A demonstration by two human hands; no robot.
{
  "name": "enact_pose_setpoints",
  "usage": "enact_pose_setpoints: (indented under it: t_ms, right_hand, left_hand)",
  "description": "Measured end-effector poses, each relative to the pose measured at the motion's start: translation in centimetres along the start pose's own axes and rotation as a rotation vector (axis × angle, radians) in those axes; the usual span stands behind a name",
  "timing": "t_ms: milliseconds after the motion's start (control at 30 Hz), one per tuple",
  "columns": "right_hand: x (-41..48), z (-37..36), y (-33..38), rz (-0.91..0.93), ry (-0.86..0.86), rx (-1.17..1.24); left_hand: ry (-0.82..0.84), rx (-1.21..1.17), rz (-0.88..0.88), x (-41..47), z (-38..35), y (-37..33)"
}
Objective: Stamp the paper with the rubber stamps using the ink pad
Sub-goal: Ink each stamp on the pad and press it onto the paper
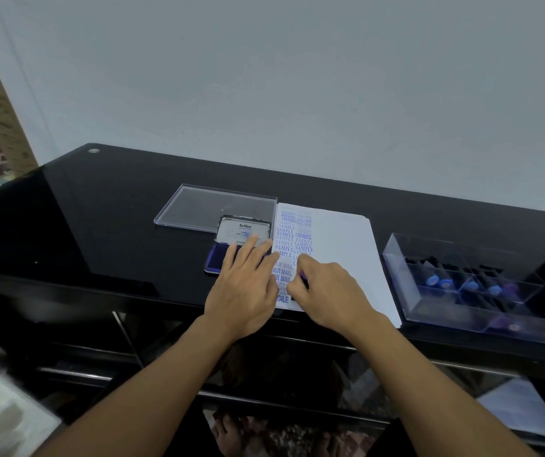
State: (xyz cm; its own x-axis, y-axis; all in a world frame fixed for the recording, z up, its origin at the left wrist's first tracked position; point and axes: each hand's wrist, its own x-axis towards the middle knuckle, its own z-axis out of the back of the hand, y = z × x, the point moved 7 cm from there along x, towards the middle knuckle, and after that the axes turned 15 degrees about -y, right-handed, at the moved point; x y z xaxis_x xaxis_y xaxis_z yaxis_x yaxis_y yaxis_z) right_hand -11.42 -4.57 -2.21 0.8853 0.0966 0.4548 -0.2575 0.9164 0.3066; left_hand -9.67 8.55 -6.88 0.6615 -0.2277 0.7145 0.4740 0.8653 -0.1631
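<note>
Purple stamp (303, 277) sat gripped in your right hand (327, 291), pressing the paper (340, 245) near the bench's (99, 225) front edge. Your left hand (244, 288) lay flat, fingers straight, across the ink pad (218, 258). Next move, likely: lift cleanly, re-ink.

Bare table (106, 225) left of ink pad (231, 249); stamp box (475, 288) blocks right.

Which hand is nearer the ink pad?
Left. The left hand rests on the ink pad; the right hand is right of it, over the paper, gripping a stamp.
</note>
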Motion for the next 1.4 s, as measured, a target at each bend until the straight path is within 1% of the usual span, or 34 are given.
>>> enact_pose_setpoints:
  t_ms: [200, 533, 833, 1067, 1200, 1267, 1333, 1400]
  right_hand:
    - [0.7, -0.5, -0.4, -0.035, 0.020, 0.023]
    - [-0.3, -0.1, 0.0, 0.010, -0.031, 0.000]
    - [0.4, -0.3, -0.2, -0.036, 0.007, 0.040]
    - [-0.2, 0.2, 0.1, -0.015, -0.006, 0.042]
    - [0.3, -0.3, -0.5, -0.068, 0.052, 0.040]
    - [0.8, -0.2, -1.0, -0.114, 0.098, 0.071]
    - [1.8, 0.8, -1.5, -0.161, 0.068, 0.126]
    - [2.9, 2.6, -2.0, -0.210, -0.017, 0.205]
  left_hand:
    - [-0.009, -0.008, 0.003, 0.1, 0.1, 0.0]
    - [-0.013, -0.018, 0.001, 0.1, 0.3, -0.2]
    - [-0.002, -0.026, 0.007, 0.0, 0.2, -0.1]
    - [0.003, -0.031, 0.016, 0.1, 0.3, 0.0]
    - [0.008, -0.056, 0.043, 0.5, 0.3, 0.1]
    - [-0.009, -0.100, 0.091, 0.7, 0.5, 0.4]
    - [-0.039, -0.143, 0.141, 1.0, 1.1, 0.7]
    - [-0.086, -0.179, 0.167, 1.3, 2.0, 1.0]
